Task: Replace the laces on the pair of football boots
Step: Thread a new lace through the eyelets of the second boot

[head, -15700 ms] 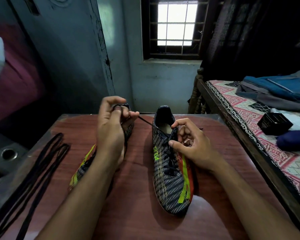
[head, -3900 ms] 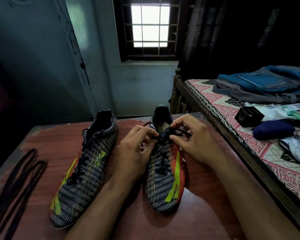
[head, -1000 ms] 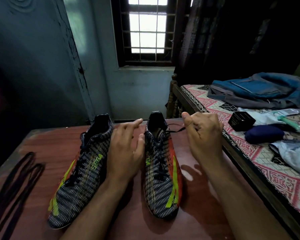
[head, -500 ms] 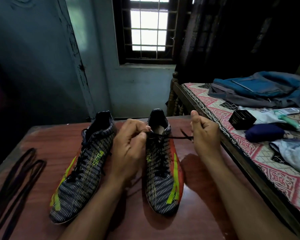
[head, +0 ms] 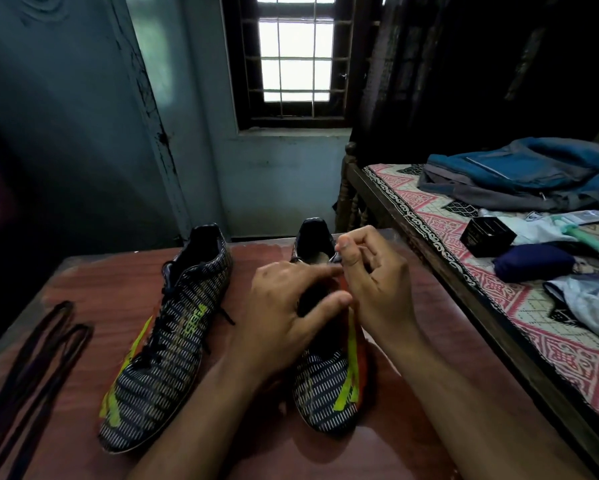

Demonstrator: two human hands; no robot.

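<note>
Two dark patterned football boots with yellow-green stripes stand toe-toward-me on the red-brown table [head: 93,278]. The left boot [head: 173,344] is laced in black, with a lace end trailing at its right side. My left hand [head: 284,317] lies over the lacing of the right boot [head: 329,389], index finger stretched right and thumb spread below it. My right hand [head: 377,285] sits at the boot's collar, fingers curled and thumb raised, pinching the black lace end there. The lace itself is mostly hidden by both hands.
A bundle of loose dark laces [head: 31,375] lies at the table's left edge. Close on the right is a bed [head: 464,271] with a patterned cover, a blue backpack [head: 533,178], a black box [head: 486,235] and a dark blue pouch [head: 533,263].
My right hand has come back in from the right, where it had drawn the lace taut, to the boot's collar. My left hand has shifted down over the lacing and spread out.
</note>
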